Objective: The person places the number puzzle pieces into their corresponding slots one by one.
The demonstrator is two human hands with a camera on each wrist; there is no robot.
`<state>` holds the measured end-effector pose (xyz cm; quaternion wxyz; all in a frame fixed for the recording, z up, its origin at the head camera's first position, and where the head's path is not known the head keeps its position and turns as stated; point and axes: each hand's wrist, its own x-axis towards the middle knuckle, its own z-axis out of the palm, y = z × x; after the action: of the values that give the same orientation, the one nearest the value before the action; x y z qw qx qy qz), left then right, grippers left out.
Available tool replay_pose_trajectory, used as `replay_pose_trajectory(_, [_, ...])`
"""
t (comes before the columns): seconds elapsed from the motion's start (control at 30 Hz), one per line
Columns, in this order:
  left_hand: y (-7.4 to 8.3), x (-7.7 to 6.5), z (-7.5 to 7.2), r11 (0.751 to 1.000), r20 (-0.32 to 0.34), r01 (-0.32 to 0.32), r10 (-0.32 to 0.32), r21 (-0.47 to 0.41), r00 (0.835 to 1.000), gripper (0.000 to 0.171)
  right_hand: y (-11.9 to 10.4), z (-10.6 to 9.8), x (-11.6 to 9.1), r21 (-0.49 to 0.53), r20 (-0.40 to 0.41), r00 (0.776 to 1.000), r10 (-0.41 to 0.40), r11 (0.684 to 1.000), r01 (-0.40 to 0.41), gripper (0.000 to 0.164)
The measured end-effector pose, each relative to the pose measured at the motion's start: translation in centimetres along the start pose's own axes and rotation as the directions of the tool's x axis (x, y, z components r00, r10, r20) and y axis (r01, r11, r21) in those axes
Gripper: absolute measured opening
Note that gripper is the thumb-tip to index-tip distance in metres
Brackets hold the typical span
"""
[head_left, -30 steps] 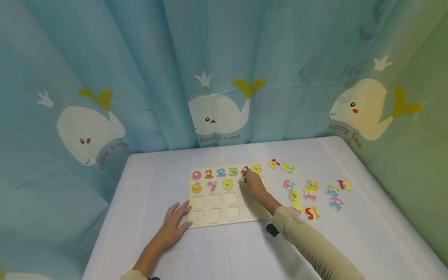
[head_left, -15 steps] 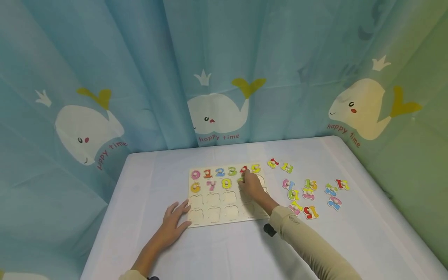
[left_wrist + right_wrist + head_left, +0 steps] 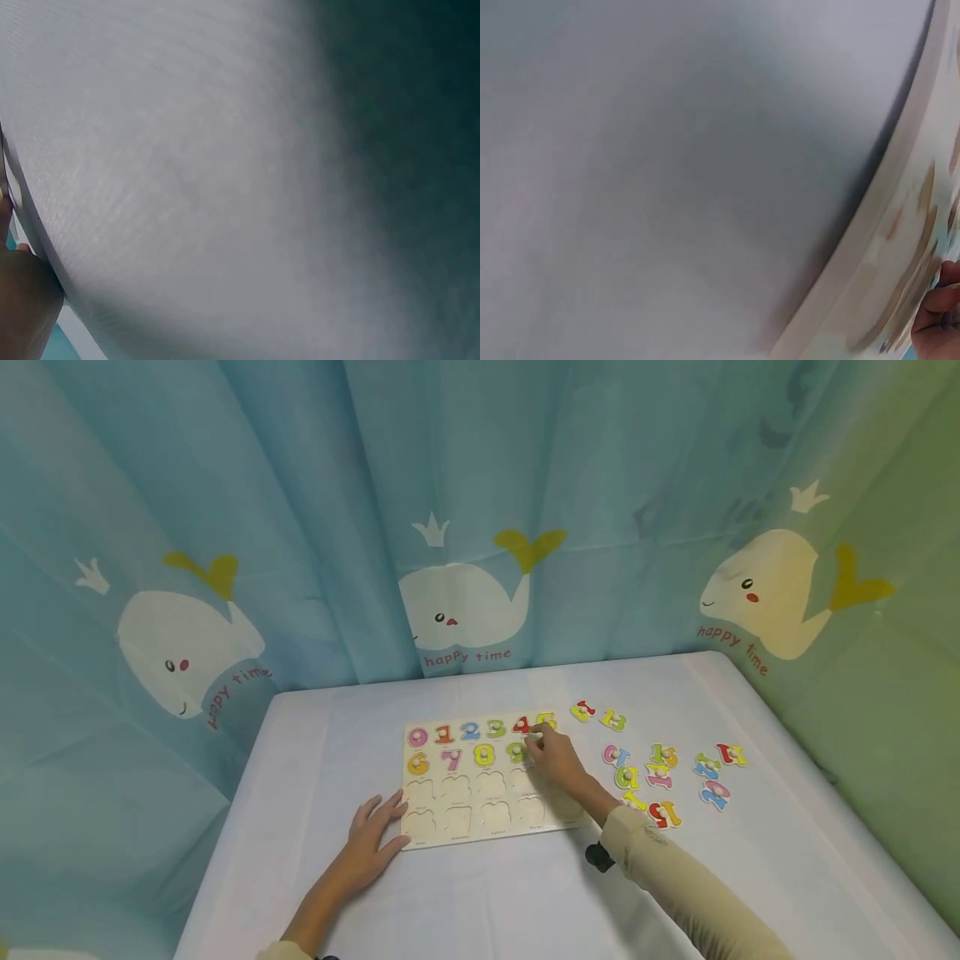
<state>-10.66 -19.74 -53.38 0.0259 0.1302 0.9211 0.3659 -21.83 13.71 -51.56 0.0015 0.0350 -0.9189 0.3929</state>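
A wooden number puzzle board (image 3: 465,837) lies flat on the table. Its top row holds pieces 0 to 5; below sit an orange 6, a pink 7 (image 3: 452,760), a yellow 8 (image 3: 484,755) and a green 9 (image 3: 516,752). My left hand (image 3: 369,842) rests with fingers spread at the board's left edge. Over the board's right part is my right hand (image 3: 558,762), index finger and thumb apart beside the 9 and the red 4 (image 3: 521,725), no piece between them. It partly covers the yellow 5 (image 3: 547,720). In the right wrist view, its curled fingers (image 3: 939,307) show at the edge.
Loose two-digit number pieces with knobs lie right of the board, among them a red-and-orange 15 (image 3: 664,814), a green-and-yellow 13 (image 3: 613,719) and a pink-and-blue 20 (image 3: 716,793). A blue whale-print curtain (image 3: 322,635) hangs behind the white table (image 3: 480,902).
My right hand has drawn back to the right from the 9, uncovering it and the 4. The left hand stays at the board's edge.
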Motion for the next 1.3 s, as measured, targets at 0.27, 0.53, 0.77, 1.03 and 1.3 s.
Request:
replay_pose_trajectory(0.27, [0.0, -0.1, 0.0, 1.0, -0.002, -0.001, 0.001, -0.012, 1.0, 0.044, 2.1, -2.4, -0.1, 0.012, -0.02, 0.999, 0.029, 1.0, -0.028, 0.032])
replay_pose_trajectory(0.53, [0.0, 0.2, 0.2, 0.999, 0.007, -0.035, 0.035, -0.017, 0.999, 0.046, 4.9, -6.4, -1.7, -0.049, -0.075, 0.997, 0.022, 0.998, -0.026, 0.027])
replay_pose_trajectory(0.77, [0.2, 0.2, 0.0, 1.0, 0.009, -0.022, 0.022, -0.005, 1.0, 0.045, 7.4, -10.2, -2.8, -0.046, -0.078, 0.996, 0.042, 0.998, -0.046, 0.031])
replay_pose_trajectory(1.03, [0.1, -0.1, 0.0, 0.997, -0.046, -0.072, 0.073, 0.018, 0.996, 0.045, 8.7, -11.7, -3.3, -0.051, 0.017, 0.997, 0.08, 0.996, -0.079, 0.03])
replay_pose_trajectory(1.3, [0.0, -0.1, 0.1, 0.998, -0.033, -0.059, 0.059, 0.01, 0.998, 0.046, 9.3, -10.8, -3.1, -0.149, 0.1, 0.993, -0.057, 0.986, 0.072, 0.019])
